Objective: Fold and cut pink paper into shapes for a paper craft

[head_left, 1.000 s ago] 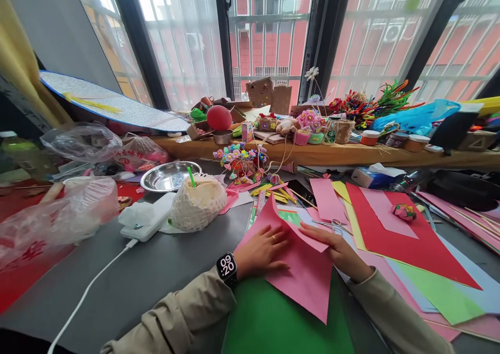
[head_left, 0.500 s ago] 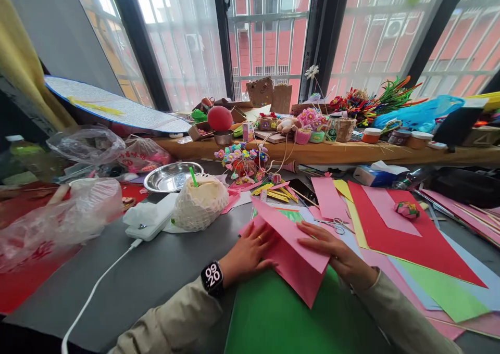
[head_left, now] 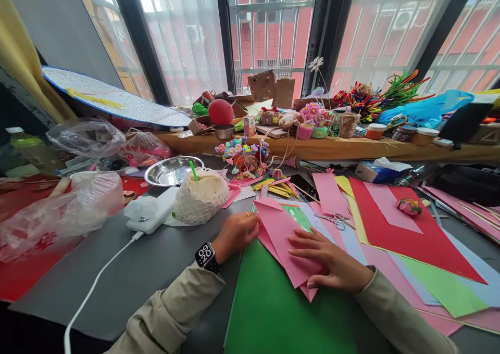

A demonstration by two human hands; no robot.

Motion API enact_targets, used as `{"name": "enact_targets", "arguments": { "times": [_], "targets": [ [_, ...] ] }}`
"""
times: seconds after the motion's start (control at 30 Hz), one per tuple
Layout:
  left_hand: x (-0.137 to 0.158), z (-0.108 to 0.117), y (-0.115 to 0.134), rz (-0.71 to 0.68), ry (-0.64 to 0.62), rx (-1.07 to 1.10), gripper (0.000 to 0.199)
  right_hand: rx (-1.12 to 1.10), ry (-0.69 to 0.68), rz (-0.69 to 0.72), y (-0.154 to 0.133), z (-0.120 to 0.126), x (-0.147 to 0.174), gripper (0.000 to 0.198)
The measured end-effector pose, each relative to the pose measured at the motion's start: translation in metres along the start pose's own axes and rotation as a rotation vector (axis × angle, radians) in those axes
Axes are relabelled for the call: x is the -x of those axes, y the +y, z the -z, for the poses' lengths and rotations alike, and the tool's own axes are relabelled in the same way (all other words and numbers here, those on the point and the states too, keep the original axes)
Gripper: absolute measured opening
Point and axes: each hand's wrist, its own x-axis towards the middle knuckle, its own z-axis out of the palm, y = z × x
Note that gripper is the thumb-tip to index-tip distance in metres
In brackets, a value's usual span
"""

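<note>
A folded sheet of pink paper (head_left: 279,234) lies slantwise on a green sheet (head_left: 273,312), its upper flap down over the lower layer. My right hand (head_left: 326,260) rests flat on the flap, fingers spread. At the paper's left edge my left hand (head_left: 236,234) has its fingers curled in, closed at the edge; the fingertips are partly hidden. A black watch (head_left: 206,256) is on the left wrist. Right of the paper lie small scissors (head_left: 336,221).
A coconut in a foam net (head_left: 201,200) with a green straw and a white power bank (head_left: 150,218) with a cable stand to the left. Behind them is a metal plate (head_left: 166,172). Red paper (head_left: 390,244) and other coloured sheets cover the right side. Craft items line the window ledge (head_left: 195,144).
The raised pink flap has come down onto the lower layer. My left hand has slid up and left from inside the fold, its fingers curling. My right hand has flattened onto the flap.
</note>
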Motion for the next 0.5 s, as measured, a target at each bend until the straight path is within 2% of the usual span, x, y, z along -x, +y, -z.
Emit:
{"name": "enact_targets", "arguments": {
  "times": [0.07, 0.17, 0.3, 0.5],
  "targets": [
    [-0.001, 0.001, -0.006, 0.125, 0.143, 0.009, 0.022, -0.011, -0.001, 0.004, 0.000, 0.000, 0.000, 0.054],
    [-0.002, -0.003, -0.012, 0.095, 0.226, 0.019, 0.029, -0.016, 0.005, 0.004, -0.001, 0.000, -0.001, 0.053],
    [-0.002, -0.013, -0.012, -0.012, 0.134, -0.031, 0.054, -0.023, 0.009, -0.003, -0.001, 0.001, 0.000, 0.053],
    [0.000, -0.019, -0.012, 0.062, 0.044, -0.061, 0.078, -0.026, 0.036, 0.012, 0.002, -0.001, 0.001, 0.055]
  ]
}}
